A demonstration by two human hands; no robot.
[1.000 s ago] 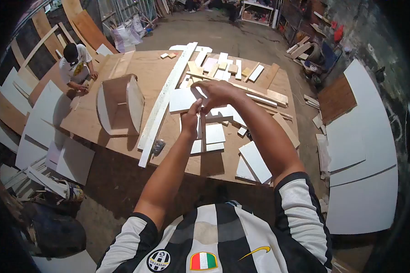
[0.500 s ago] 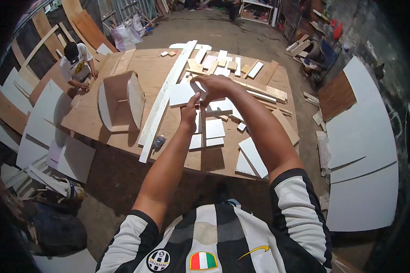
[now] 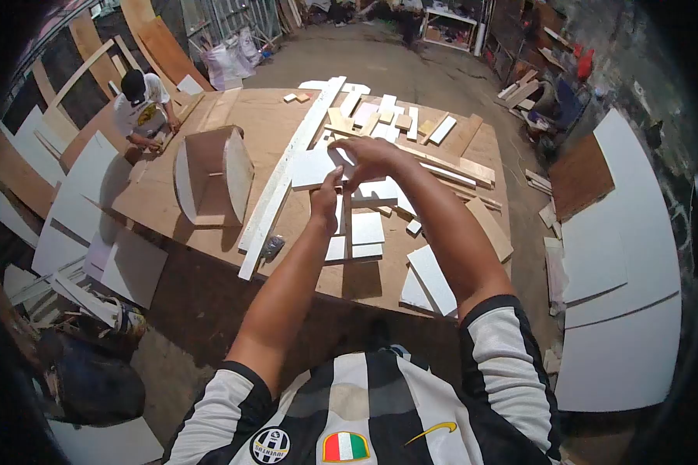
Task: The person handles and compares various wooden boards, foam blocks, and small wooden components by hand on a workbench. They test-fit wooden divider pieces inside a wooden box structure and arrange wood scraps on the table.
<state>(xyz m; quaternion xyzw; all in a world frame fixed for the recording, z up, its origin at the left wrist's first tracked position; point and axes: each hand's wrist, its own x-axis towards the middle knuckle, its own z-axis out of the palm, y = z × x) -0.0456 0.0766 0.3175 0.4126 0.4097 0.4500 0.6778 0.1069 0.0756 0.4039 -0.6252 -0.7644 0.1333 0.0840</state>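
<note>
Over the wooden worktable (image 3: 287, 291), a small white board (image 3: 310, 170) is held up between my two hands. My left hand (image 3: 327, 200) grips it at its near right edge, thumb pointing up. My right hand (image 3: 371, 159) curls around its right end from above, fingers bent over the far edge. Part of the board is hidden behind the fingers. Just below my hands lie white panel pieces (image 3: 367, 228), with a narrow brown edge (image 3: 347, 225) running beside them.
A long white strip (image 3: 291, 174) crosses the table left of my hands. Further left stands a curved-sided wooden box (image 3: 213, 174). Several wood offcuts (image 3: 442, 130) lie at the back right. A co-worker (image 3: 143, 108) bends over the table's left side. White sheets (image 3: 620, 271) lean at right.
The camera view has shifted slightly, so the table appears a little lower and to the right. Both hands keep nearly the same hold on the white board.
</note>
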